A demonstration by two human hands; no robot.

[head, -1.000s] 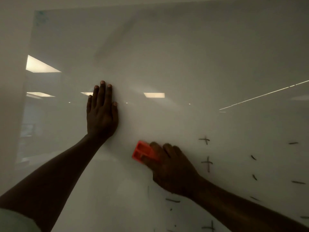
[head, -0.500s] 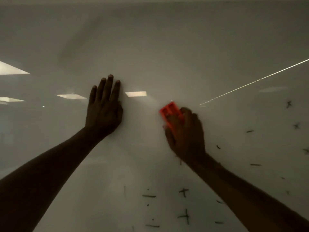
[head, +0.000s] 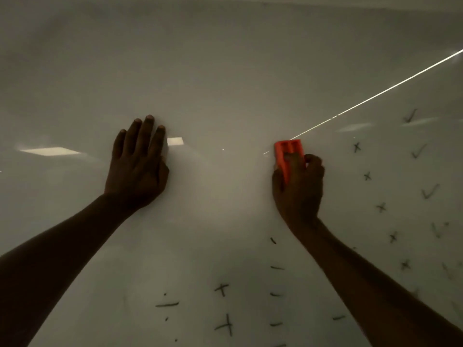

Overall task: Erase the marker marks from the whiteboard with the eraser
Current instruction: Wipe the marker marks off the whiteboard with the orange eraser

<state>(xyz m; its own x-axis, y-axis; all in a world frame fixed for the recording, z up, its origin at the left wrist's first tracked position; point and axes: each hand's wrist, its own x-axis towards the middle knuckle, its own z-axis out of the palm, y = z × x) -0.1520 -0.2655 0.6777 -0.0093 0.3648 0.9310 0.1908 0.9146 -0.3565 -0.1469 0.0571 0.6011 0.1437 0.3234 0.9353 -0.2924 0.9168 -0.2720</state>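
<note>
The left hand [head: 136,166] lies flat on the whiteboard [head: 225,71], palm down, fingers straight and pointing up, gripping nothing; its forearm runs off toward the lower left corner. Just right of its fingers a small bright rectangle [head: 175,141] of reflected ceiling light shows on the board, and a longer one [head: 50,151] shows well to the left.

To the right, well apart from that hand, the right hand [head: 298,189] holds the orange eraser [head: 288,154] against the board. The eraser stands roughly upright; its top half juts above the fingers, the thumb lies along its left edge and the fingers curl over its lower right part. A thin bright line [head: 375,96] of reflected light runs from the eraser's top toward the upper right edge.

The board above and between the hands is clean. Marker marks [head: 380,207] remain right of the eraser: a column of crosses with ticks beside it. More crosses and short dashes [head: 221,289] sit low down, between the two forearms. Nothing lies between the eraser and the marks on its right.

Compared with half a second ago, the eraser and right hand appear farther right in the view, wider apart from the left hand, and the columns of crosses and ticks on the right are now in view.
</note>
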